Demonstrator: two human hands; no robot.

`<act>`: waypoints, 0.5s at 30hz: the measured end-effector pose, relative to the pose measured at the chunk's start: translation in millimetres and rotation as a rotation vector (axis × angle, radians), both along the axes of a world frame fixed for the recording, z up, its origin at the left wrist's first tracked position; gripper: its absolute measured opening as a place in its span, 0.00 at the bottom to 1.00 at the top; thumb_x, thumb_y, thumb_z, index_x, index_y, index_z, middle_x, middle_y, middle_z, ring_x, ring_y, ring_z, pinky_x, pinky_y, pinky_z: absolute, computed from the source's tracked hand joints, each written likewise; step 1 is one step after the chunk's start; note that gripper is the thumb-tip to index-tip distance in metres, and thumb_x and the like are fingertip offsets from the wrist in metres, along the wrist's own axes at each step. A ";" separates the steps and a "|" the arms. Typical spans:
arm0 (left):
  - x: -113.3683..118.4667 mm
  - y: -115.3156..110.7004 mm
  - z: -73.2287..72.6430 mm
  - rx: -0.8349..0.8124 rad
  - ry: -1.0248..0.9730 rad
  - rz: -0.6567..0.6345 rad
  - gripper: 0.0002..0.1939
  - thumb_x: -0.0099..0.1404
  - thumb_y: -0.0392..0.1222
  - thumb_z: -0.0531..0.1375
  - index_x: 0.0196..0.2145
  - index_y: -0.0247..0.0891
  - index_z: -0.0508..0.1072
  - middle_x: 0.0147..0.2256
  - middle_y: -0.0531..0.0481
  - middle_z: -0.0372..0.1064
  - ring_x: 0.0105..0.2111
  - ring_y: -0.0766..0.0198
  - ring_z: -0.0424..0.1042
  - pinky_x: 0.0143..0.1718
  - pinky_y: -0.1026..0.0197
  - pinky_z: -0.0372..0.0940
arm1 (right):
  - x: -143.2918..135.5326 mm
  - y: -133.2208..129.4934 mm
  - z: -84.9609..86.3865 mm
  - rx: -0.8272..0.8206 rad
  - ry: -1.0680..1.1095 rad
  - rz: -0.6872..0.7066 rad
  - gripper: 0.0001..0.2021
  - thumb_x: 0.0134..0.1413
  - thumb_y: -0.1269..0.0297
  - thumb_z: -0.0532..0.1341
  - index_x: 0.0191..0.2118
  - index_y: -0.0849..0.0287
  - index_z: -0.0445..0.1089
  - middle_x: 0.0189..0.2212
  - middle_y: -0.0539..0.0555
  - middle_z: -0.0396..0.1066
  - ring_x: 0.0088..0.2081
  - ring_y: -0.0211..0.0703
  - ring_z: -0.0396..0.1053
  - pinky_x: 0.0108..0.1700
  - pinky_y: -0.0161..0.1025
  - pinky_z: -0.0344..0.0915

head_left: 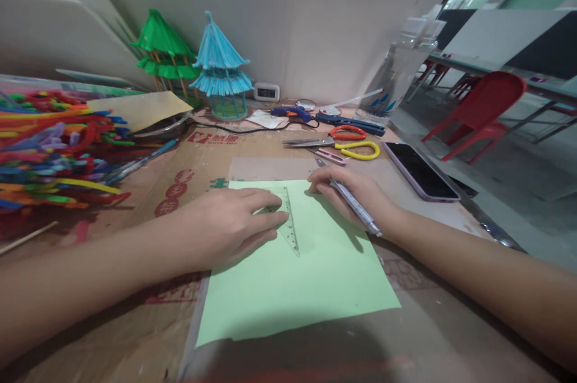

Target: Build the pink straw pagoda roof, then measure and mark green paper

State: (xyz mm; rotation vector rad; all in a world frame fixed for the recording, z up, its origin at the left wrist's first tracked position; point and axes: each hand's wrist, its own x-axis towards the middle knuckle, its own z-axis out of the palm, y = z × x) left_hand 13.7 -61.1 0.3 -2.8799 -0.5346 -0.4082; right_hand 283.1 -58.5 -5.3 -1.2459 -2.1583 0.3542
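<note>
A sheet of light green paper (297,293) lies on the work surface in front of me. On its upper part rests a clear triangular set square (292,220). My left hand (243,220) lies over the set square with its fingers stretched out, covering the left side of it. At the paper's upper right edge, my right hand (349,193) is closed around a pale purple pen (356,205). The pen slants across the hand, one end toward the scissors and the other near the wrist. The right fingertips are close to the paper.
Scissors (356,145), a cutter (331,156), a glue gun (293,112) and a phone (419,169) lie beyond the paper. Colourful pipe cleaners (58,148) are heaped at left. Blue (220,64) and green (164,46) model pavilions stand by the wall, with a clear bottle (387,76) at right.
</note>
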 end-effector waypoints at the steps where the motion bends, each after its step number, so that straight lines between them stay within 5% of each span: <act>1: -0.8 0.7 0.5 -0.006 0.001 -0.004 0.16 0.74 0.43 0.52 0.51 0.40 0.76 0.49 0.42 0.75 0.42 0.55 0.78 0.38 0.56 0.74 | 0.0 0.0 0.1 0.001 0.000 0.001 0.10 0.61 0.65 0.55 0.41 0.58 0.73 0.34 0.54 0.80 0.38 0.47 0.77 0.43 0.44 0.70; 10: -1.7 4.0 1.4 -0.057 -0.024 -0.012 0.14 0.73 0.42 0.53 0.48 0.38 0.76 0.46 0.42 0.76 0.39 0.57 0.78 0.39 0.58 0.73 | 0.2 0.0 -0.4 0.031 0.011 0.024 0.09 0.61 0.67 0.55 0.41 0.57 0.73 0.34 0.52 0.80 0.37 0.46 0.77 0.43 0.42 0.71; 15: -0.8 4.5 1.3 -0.062 -0.009 -0.033 0.14 0.73 0.41 0.52 0.48 0.37 0.75 0.53 0.42 0.73 0.45 0.54 0.77 0.44 0.54 0.73 | 0.5 -0.3 0.8 0.013 -0.017 0.008 0.10 0.61 0.66 0.55 0.41 0.57 0.73 0.35 0.54 0.80 0.38 0.47 0.77 0.43 0.43 0.71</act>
